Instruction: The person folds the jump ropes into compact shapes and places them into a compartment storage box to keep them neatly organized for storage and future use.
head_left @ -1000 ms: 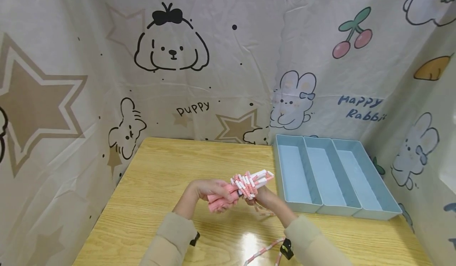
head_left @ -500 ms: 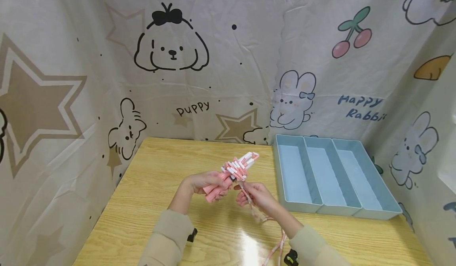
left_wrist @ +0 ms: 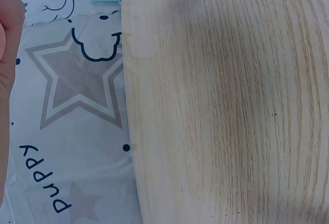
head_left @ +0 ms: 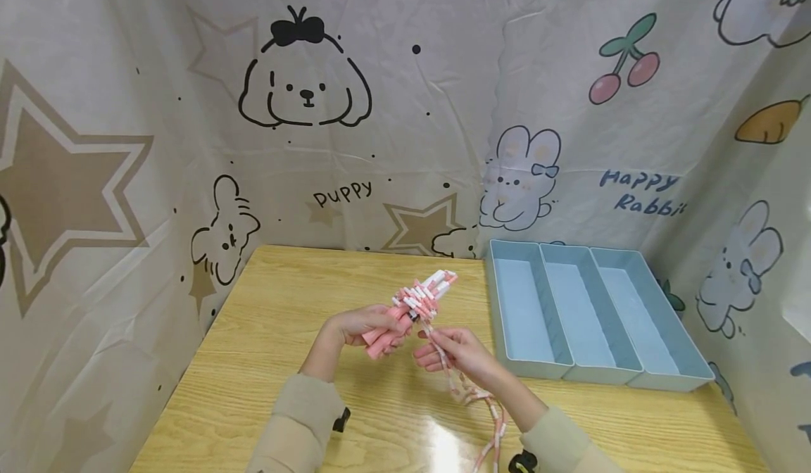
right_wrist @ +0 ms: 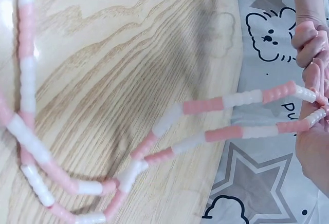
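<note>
In the head view my left hand point(head_left: 364, 320) grips the two pink handles point(head_left: 379, 345) of a beaded jump rope. Pink and white rope point(head_left: 417, 300) is wound around the bundle above the fingers, and folded lengths stick out at the far end. My right hand point(head_left: 461, 355), just to the right, pinches the loose strands below the winding. From there the strands hang down past the wrist. The right wrist view shows them close up, with two beaded strands point(right_wrist: 203, 104) running from the fingers and crossing low over the wood. Only a sliver of the left hand point(left_wrist: 9, 29) enters the left wrist view.
A light blue tray point(head_left: 521, 311) with three long compartments stands on the table at the right. The wooden table point(head_left: 304, 276) ends at a printed curtain point(head_left: 380, 107) behind and on both sides.
The bundle has shifted left and away from me, its tip turned upward. My right hand has come out from behind it and now pinches the loose strands, which hang farther right.
</note>
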The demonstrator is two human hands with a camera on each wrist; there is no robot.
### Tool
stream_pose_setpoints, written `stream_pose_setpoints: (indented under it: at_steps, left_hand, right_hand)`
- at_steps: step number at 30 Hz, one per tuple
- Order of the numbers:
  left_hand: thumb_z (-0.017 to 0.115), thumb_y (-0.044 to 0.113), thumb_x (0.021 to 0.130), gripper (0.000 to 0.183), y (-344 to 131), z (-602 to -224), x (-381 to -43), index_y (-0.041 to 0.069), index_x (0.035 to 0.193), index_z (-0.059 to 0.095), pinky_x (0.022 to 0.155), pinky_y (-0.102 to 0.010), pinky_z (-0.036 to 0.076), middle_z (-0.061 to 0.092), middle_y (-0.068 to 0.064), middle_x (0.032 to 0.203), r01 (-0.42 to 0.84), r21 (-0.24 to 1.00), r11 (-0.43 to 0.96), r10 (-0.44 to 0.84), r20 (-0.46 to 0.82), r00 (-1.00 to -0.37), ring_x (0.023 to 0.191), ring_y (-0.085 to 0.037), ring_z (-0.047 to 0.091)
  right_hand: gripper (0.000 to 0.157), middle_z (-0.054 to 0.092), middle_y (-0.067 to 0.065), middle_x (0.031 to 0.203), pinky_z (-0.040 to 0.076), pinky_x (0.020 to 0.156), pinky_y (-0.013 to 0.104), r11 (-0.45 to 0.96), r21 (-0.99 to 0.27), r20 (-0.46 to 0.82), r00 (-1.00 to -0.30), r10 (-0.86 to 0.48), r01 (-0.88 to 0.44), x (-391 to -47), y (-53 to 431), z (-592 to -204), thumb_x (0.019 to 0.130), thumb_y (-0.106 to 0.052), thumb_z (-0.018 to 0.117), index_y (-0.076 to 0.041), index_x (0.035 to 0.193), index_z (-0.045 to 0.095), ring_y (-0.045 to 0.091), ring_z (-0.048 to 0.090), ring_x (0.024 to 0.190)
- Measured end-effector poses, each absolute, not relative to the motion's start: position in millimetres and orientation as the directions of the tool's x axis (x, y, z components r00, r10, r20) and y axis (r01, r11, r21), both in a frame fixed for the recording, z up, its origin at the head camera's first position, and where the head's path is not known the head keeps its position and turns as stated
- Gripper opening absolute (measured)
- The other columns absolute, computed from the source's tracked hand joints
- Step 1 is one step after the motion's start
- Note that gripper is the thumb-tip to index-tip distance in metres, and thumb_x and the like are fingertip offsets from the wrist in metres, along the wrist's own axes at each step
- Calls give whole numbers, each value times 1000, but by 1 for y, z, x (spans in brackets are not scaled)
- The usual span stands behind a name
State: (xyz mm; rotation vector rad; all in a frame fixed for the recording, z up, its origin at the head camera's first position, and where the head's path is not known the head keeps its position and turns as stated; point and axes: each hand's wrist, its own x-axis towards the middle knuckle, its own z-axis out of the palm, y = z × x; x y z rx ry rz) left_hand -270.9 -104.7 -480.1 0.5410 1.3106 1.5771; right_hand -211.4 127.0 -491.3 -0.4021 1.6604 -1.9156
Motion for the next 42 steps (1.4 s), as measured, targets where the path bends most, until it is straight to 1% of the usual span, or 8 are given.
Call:
stream_pose_setpoints:
  at_steps: [7,12,20,24,26,33,38,42]
  left_hand:
    - [42,10,91,15,-105,-482,-272,1,100,49,51,-22,46,54,-3,73,-391,918,70,870,-248,-426,60,-10,53]
    - [44,11,91,15,-104,-483,-272,1,100,49,51,-22,46,54,-3,73,-402,913,74,866,-259,-429,60,-10,54]
    - [45,12,91,17,-105,-482,-272,0,102,48,50,-22,46,54,-3,73,-400,912,87,855,-275,-440,59,-10,54]
    - [46,12,90,14,-105,-482,-272,2,100,48,50,-22,46,54,-2,72,-404,910,97,845,-290,-450,58,-10,54]
    - [46,13,90,14,-105,-482,-272,3,99,49,50,-22,46,55,-3,72,-404,909,106,841,-299,-451,58,-10,54]
    - [44,12,91,18,-104,-484,-273,-3,102,48,48,-22,45,54,-3,72,-386,913,135,832,-316,-456,56,-9,53]
    - [44,12,92,18,-103,-485,-273,-1,102,48,48,-21,45,55,-3,72,-393,909,142,821,-330,-466,56,-9,53]
    - [46,13,91,21,-103,-486,-273,-3,104,49,48,-22,45,55,-2,71,-399,904,154,804,-349,-481,56,-9,53]
  right_hand:
    - [49,69,11,91,49,81,45,-52,-966,-178,-798,-575,253,-210,127,-488,99,-22,39,19,125,39,14,67,79]
    - [49,68,16,91,48,81,45,-35,-963,-205,-806,-556,268,-208,125,-486,98,-23,42,19,123,41,16,67,79]
    - [49,67,19,90,54,73,34,-5,-966,-214,-805,-553,260,-206,128,-482,96,-24,45,19,120,43,16,67,77]
    - [49,67,18,89,54,72,33,22,-966,-225,-801,-555,256,-207,130,-481,96,-24,46,19,120,45,15,67,76]
    - [48,67,18,87,54,72,33,48,-969,-226,-799,-557,241,-207,131,-480,96,-24,45,19,119,45,15,67,75]
    - [51,67,18,81,54,68,36,159,-972,-234,-797,-557,174,-212,134,-476,97,-29,43,17,115,50,18,67,70]
    - [50,67,17,79,55,66,35,173,-971,-233,-792,-564,163,-213,137,-473,98,-28,38,18,114,50,16,67,67]
    - [49,67,13,75,55,63,33,174,-972,-231,-793,-563,159,-213,138,-472,99,-27,36,19,113,49,12,65,62]
